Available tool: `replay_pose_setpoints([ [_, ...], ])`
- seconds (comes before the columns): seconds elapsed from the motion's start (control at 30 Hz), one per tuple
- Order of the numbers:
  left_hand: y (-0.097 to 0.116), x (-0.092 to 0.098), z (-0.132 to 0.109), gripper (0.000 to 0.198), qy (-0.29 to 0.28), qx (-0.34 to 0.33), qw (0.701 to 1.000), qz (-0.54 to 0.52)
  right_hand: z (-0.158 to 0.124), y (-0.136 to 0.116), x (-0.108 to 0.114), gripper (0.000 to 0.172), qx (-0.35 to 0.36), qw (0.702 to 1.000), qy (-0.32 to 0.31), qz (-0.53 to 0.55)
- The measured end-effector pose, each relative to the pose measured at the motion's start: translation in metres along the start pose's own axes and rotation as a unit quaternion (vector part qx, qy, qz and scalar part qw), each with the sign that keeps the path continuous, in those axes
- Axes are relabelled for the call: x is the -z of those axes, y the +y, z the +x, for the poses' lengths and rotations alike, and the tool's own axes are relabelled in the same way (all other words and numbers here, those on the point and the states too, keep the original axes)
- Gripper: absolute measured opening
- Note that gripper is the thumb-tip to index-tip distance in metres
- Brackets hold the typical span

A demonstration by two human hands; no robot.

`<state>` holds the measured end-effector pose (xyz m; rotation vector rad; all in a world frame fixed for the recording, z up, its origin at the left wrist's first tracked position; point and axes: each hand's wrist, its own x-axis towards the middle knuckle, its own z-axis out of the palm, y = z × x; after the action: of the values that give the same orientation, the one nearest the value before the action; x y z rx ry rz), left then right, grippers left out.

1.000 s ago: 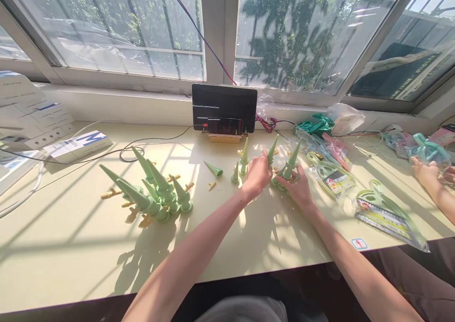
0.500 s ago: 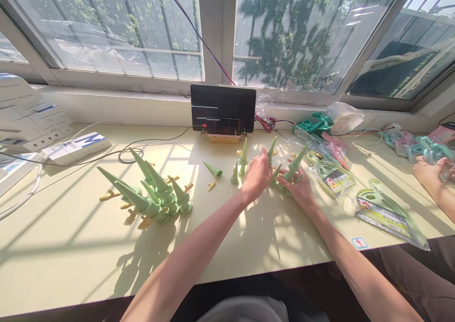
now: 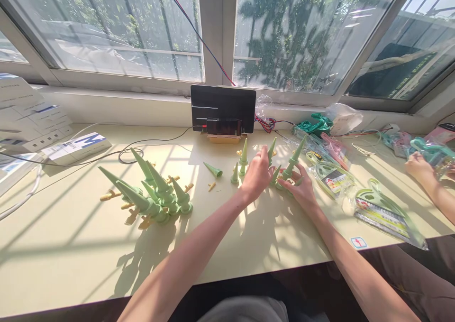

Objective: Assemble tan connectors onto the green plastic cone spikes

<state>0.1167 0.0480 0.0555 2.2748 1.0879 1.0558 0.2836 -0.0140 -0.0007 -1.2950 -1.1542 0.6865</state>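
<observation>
My left hand (image 3: 257,174) is closed around the lower part of a green pointed cone piece (image 3: 272,150), whose tip rises above my fingers. Just to the right, my right hand (image 3: 300,185) wraps the base of a taller green cone stack (image 3: 295,157), which leans slightly right. A small green cone (image 3: 275,175) stands between the two hands; their fingertips hide how the bases meet. Left of my left hand stand a green cone on a stacked base (image 3: 243,155) and a short green cone (image 3: 234,175).
A loose green cone (image 3: 213,170) and a tan twig-shaped piece (image 3: 212,187) lie on the table. Further left stands a cluster of green cones with tan branches (image 3: 159,194). A tablet (image 3: 223,105) stands behind. Bagged green items (image 3: 386,213) and another person's hand (image 3: 421,169) are at right.
The tall cone stack in my right hand has shifted slightly left and tilts less to the right. My left hand stays nearly in place. The other person's hand has moved left.
</observation>
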Motion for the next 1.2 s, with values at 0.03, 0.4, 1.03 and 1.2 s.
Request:
replay_pose_setpoints([
  [0.03, -0.001, -0.001, 0.000, 0.050, 0.000, -0.002, 1.000, -0.003, 0.001, 0.001, -0.001, 0.082, 0.001, 1.000, 0.002, 0.005],
  [0.4, -0.004, -0.003, 0.000, 0.056, 0.004, -0.003, 1.000, -0.028, 0.000, 0.000, -0.007, 0.060, 0.021, 1.000, 0.015, 0.000],
  [1.03, 0.005, 0.009, -0.009, 0.068, 0.026, -0.011, 0.999, -0.026, -0.003, 0.002, -0.004, 0.069, 0.021, 1.000, -0.013, -0.003],
  [1.2, 0.000, 0.007, -0.008, 0.068, 0.041, -0.027, 0.999, -0.018, -0.002, 0.000, -0.004, 0.066, 0.025, 0.999, -0.013, -0.018],
])
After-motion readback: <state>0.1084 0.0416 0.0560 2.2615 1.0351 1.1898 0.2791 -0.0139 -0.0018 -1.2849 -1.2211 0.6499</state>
